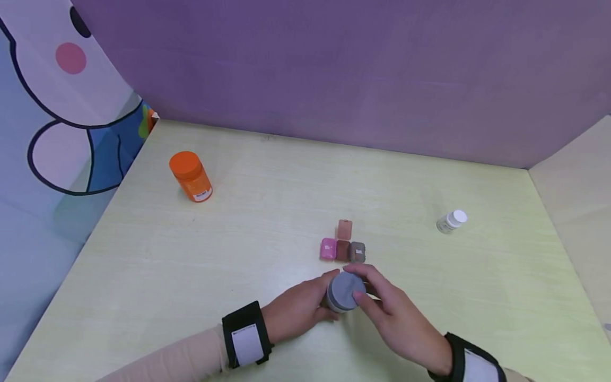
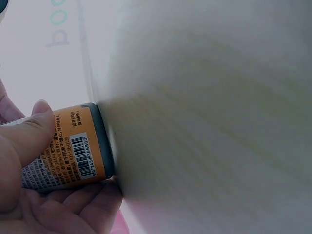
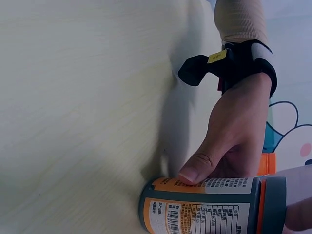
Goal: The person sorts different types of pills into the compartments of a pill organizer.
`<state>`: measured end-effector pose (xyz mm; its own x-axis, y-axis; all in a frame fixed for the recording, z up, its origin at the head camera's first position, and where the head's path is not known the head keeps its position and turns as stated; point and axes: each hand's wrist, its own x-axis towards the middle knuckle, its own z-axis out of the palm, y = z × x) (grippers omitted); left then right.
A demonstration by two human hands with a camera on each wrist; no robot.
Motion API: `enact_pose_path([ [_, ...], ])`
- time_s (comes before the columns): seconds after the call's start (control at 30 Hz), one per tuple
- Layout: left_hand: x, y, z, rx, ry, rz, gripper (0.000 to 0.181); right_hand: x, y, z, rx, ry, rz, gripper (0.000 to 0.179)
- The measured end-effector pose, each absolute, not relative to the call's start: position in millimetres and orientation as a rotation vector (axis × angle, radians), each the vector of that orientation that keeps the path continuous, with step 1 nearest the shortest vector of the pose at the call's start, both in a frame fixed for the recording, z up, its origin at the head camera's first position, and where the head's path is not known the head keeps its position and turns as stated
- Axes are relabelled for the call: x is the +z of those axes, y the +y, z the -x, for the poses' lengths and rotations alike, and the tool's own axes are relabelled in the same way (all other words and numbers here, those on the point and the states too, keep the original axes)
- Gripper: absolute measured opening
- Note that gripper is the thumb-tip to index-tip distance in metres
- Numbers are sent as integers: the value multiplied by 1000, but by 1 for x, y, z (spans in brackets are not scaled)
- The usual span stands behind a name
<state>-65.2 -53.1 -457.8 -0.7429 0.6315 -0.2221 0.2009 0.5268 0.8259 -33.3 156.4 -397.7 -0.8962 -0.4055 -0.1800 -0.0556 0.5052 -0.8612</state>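
Two grips suit this grey-lidded jar [image 3: 209,207]: I judge it stiff, fairly light, perhaps slick, best held round the body and by the rim of its lid [image 1: 347,290]. It stands on the tabletop [image 1: 248,233], well in from the back edge, between my left hand [image 1: 299,309], curled round its body, and my right hand [image 1: 398,318], bent to pinch the lid with thumb and fingertips

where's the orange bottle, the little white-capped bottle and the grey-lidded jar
orange bottle [image 1: 195,185]: head view, on its body just below the cap
white-capped bottle [image 1: 447,225]: head view, on its body below the cap
grey-lidded jar [image 1: 345,289]: head view, on top of its lid
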Motion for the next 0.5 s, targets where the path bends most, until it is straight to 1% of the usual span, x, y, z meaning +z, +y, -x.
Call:
enact_pose_path([
  [0.1, -458, -53, 65, 1133, 2261, -673, 59, -397, 157, 34, -1338, 2388, 366, 44],
  [0.27, -458, -52, 66, 1145, 2259, -674, 52, -399, 155, 33, -1389, 2379, 372, 54],
  [0.5, -457, -53, 65, 1144, 2256, -671, 54, -400, 156, 33, -1388, 2379, 392, 40],
])
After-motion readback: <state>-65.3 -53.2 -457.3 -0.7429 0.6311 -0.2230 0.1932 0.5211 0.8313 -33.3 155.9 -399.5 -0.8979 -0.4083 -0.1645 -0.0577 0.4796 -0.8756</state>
